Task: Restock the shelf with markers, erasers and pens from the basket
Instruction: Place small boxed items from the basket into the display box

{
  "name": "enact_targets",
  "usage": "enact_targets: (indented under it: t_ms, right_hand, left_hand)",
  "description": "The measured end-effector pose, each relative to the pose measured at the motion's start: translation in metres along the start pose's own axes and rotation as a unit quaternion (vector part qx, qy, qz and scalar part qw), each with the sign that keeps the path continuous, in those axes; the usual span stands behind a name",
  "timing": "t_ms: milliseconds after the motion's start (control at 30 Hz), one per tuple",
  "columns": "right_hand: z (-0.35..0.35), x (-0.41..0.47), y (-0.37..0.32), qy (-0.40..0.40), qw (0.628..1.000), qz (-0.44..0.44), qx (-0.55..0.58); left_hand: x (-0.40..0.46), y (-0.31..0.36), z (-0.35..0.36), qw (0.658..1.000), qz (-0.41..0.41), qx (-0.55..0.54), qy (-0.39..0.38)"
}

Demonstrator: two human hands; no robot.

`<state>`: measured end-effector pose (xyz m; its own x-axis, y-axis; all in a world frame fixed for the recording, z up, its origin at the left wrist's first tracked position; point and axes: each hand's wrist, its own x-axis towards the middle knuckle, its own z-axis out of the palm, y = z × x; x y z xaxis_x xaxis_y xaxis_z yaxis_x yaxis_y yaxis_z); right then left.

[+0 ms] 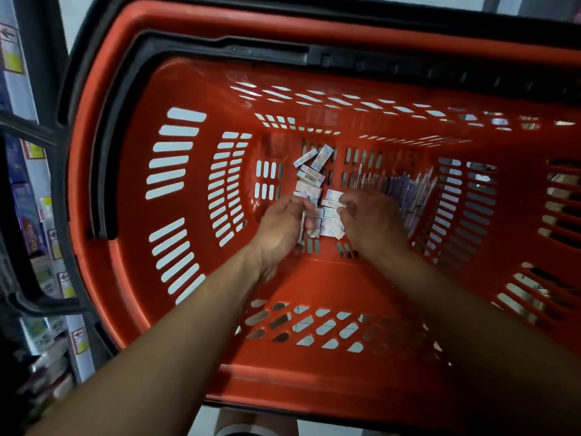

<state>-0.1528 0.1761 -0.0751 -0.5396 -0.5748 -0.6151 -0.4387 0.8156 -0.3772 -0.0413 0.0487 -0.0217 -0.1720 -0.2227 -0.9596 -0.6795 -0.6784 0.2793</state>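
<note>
Both arms were down inside the red basket (176,278), reaching to the bottom where the stock was lying. The erasers (309,180), small boxed ones with a barcode showing on one, sat in a loose pile on the basket floor, a couple more angled off at the far end of the pile. To the right of them was a bundle of pens (408,190), mostly purple and clear, lying side by side against the right wall.

The left hand (283,225) had its fingers curled around a few erasers, gripping them from the side, one thin edge poking out past the palm. The right hand (367,218) was just beside it, fingers bent and pinching at an eraser box on the pile. Pretty sure it had hold of one, but the box itself was mostly hidden under the fingers. The two hands were close together, not quite touching.

A black handle (267,51) ran along the far rim of the basket. On the left edge the shelf (28,196) showed, with boxed goods and price tags, all kinda blurry.
</note>
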Motion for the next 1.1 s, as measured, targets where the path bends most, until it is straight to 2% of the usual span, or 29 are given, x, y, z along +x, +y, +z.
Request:
enact_targets:
  t_ms: [133,233,300,467,567,667,800,900,1000,1100]
  right_hand:
    - [0.013,0.008,0.001,-0.008,0.996,-0.023,-0.084]
    - [0.019,0.008,-0.002,0.004,0.984,-0.043,-0.172]
    - [0.016,0.008,-0.003,0.008,0.985,-0.037,-0.168]
    - [-0.005,-0.006,-0.014,0.001,0.997,0.024,0.071]
    - [-0.015,-0.030,-0.034,-0.019,0.963,0.106,0.247]
    - [-0.018,-0.049,-0.051,-0.043,0.947,0.076,0.309]
    - [-0.015,-0.047,-0.048,0.006,0.973,0.087,0.212]
    - [-0.010,-0.031,-0.028,0.025,0.983,0.121,0.139]
    - [0.001,-0.010,-0.009,0.030,0.998,0.061,0.012]
    - [0.008,0.006,-0.008,0.023,0.997,0.041,-0.068]
  left_hand:
    - [0.000,-0.001,-0.002,1.000,0.018,0.011,-0.006]
    - [0.000,0.000,-0.005,1.000,-0.003,-0.008,-0.010]
    - [-0.001,-0.001,-0.006,0.999,-0.005,-0.043,-0.019]
    - [0.002,0.000,-0.008,0.996,0.028,-0.079,-0.013]
    - [0.002,0.005,-0.005,0.996,0.025,-0.084,-0.021]
    - [0.001,0.006,-0.002,0.996,0.024,-0.079,-0.032]
    - [0.000,0.005,0.002,0.999,0.050,-0.016,-0.012]
    - [0.002,0.005,0.004,0.998,0.055,-0.025,-0.009]
    - [0.003,0.008,0.005,0.998,0.052,-0.042,-0.004]
    - [0.004,0.010,0.005,0.996,0.042,-0.079,0.002]
